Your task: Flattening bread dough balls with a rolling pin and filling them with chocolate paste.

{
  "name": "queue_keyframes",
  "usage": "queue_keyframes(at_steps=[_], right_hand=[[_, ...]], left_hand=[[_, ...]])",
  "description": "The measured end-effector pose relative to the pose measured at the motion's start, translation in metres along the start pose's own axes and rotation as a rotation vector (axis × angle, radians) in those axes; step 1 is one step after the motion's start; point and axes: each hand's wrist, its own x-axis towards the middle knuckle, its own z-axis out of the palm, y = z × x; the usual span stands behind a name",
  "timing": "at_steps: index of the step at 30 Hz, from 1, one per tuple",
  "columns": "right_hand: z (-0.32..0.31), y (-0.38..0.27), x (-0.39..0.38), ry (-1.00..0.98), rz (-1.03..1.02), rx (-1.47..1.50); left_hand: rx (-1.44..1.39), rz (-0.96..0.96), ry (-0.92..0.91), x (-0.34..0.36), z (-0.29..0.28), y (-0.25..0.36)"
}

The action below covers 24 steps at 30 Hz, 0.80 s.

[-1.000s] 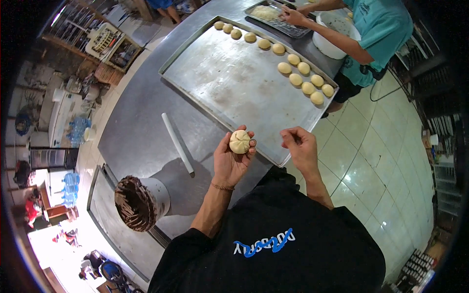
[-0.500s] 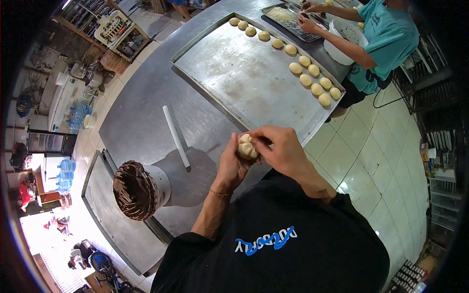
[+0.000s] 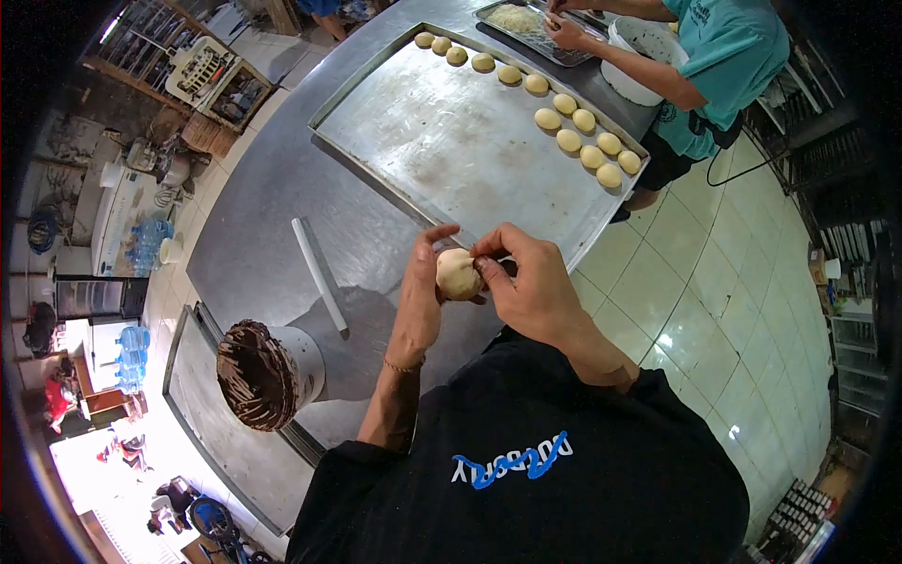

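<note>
A pale ball of dough [image 3: 458,275] sits between my two hands, just off the near edge of a large metal tray. My left hand [image 3: 420,291] cups it from the left side, with the thumb raised away from it. At its right side, the fingertips of my right hand [image 3: 515,273] pinch a gathered tuft of the dough. Several round dough balls [image 3: 567,140] lie in rows along the far and right side of the baking tray [image 3: 423,141]. A white rolling pin [image 3: 319,279] rests on the metal table, left of my hands.
A white bucket [image 3: 305,362] with dark brown paste around its mouth stands at the left. Below it, another metal tray [image 3: 221,423] juts out. A co-worker in a teal shirt [image 3: 738,56] works at the far right, beside a white tub [image 3: 644,61] and a tray of pale shreds [image 3: 517,19].
My hands and the dough have shifted slightly left. The pleated top now appears as a pinched tuft turned toward my right fingers, and my left thumb has lifted off.
</note>
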Motion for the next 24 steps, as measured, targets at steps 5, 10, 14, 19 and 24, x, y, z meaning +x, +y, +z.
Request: queue_keyframes(at_steps=[5,10,14,19,24], right_hand=[[-0.004,0.002,0.001,-0.006,0.118,0.193],[-0.008,-0.011,-0.002,-0.044,0.127,0.244],[-0.016,-0.004,0.005,-0.067,0.222,0.187],[-0.019,-0.001,-0.001,-0.009,-0.127,0.048],[-0.026,0.002,0.004,0.075,-0.161,-0.072]], left_hand=[[0.162,0.261,0.161,-0.002,0.014,-0.034],[0.392,0.567,0.267,0.003,0.014,-0.038],[0.342,0.448,0.27,0.003,0.026,-0.027],[0.078,0.411,0.243,0.015,0.018,-0.035],[0.055,0.167,0.101,0.014,0.04,-0.02]])
